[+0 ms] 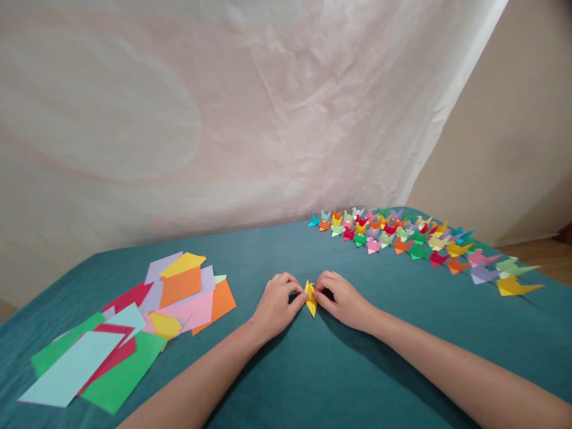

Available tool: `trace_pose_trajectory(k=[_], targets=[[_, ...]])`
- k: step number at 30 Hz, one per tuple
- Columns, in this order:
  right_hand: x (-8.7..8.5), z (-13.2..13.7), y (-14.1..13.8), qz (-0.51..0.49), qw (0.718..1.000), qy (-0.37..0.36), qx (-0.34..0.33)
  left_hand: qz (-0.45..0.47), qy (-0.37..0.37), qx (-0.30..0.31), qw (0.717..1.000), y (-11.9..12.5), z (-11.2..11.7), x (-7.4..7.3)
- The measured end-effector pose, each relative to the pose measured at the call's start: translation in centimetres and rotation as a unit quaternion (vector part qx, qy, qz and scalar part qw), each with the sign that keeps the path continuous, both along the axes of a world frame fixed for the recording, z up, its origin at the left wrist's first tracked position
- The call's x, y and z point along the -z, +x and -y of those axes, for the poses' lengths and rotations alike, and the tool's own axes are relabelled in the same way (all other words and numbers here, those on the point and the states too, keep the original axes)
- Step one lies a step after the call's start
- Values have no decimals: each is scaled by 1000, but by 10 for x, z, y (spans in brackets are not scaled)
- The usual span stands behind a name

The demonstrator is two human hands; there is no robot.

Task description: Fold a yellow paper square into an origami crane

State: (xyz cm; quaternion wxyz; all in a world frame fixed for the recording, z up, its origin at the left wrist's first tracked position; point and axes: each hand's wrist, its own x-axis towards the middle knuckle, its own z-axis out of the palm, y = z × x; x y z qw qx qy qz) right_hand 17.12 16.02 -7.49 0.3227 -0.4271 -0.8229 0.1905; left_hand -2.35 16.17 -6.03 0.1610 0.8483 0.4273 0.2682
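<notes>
A small yellow origami bird (311, 300) is held between my two hands, just over the middle of the table. My left hand (280, 301) pinches its left side between thumb and fingers. On the other side, my right hand (342, 300) grips the paper the same way, thumb toward me. One pointed end of the bird aims down toward me, and another point sticks up between the fingertips. The fingers cover parts of its sides.
Loose coloured paper sheets (181, 287) lie in an overlapping spread on the left, with a pale blue sheet (74, 368) nearest me. Rows of folded paper birds (419, 251) stand at the back right on the teal tablecloth (277, 381). A pale fabric sheet (232, 119) hangs behind the table.
</notes>
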Motion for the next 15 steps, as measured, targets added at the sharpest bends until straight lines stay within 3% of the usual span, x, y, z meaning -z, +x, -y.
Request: trace_pose_trajectory(k=[10, 15], targets=[[3, 0, -2, 10, 1000, -1, 22, -28, 22, -5, 999, 0, 1, 2], [2, 0, -2, 17, 1000, 1, 20, -51, 65, 36, 996, -1, 7, -5]])
